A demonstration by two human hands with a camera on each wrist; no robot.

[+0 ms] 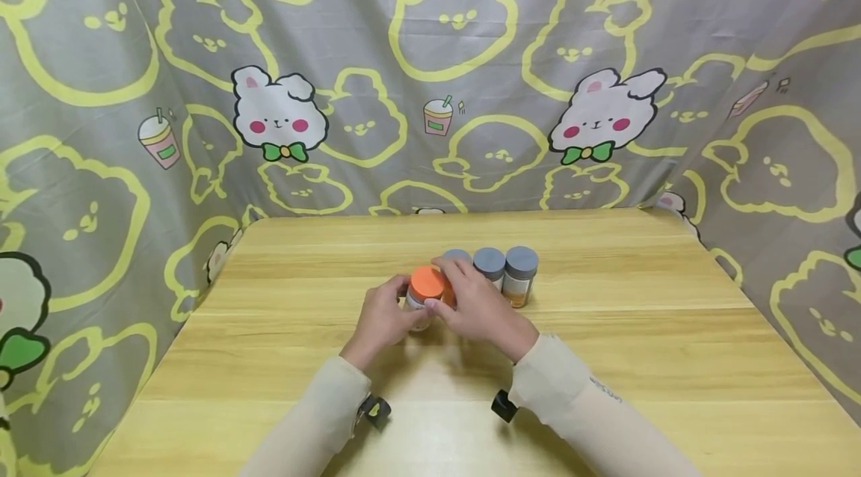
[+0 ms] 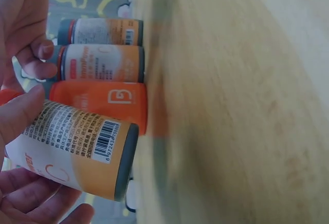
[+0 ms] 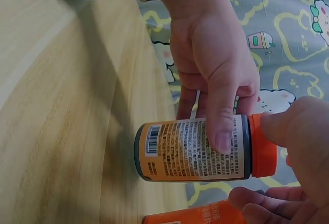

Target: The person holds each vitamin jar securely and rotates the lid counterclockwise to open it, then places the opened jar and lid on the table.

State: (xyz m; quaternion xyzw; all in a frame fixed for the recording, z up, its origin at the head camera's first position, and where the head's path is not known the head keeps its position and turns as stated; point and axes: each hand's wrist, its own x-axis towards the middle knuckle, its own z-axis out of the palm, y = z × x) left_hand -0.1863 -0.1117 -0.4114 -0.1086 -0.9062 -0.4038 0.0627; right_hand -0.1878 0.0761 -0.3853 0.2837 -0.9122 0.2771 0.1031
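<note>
My left hand (image 1: 386, 316) grips a supplement bottle (image 2: 77, 149) with an orange-and-white label, a barcode and an orange cap (image 1: 427, 282). The thumb lies across the label in the right wrist view, and the bottle tilts in the left wrist view, its base close over the table. At the cap, my right hand (image 1: 480, 309) has its thumb touching the side. The other visible right fingers are spread loosely, apart from the cap. Just beyond stands an orange bottle (image 2: 110, 100), partly hidden by the right hand in the head view.
Two more bottles with grey caps (image 1: 489, 260) (image 1: 521, 260) stand in a row to the right of the orange bottle. The wooden table (image 1: 303, 268) meets a patterned curtain (image 1: 363, 118) at the back and sides. A black wrist mount (image 1: 504, 406) hangs below the right sleeve.
</note>
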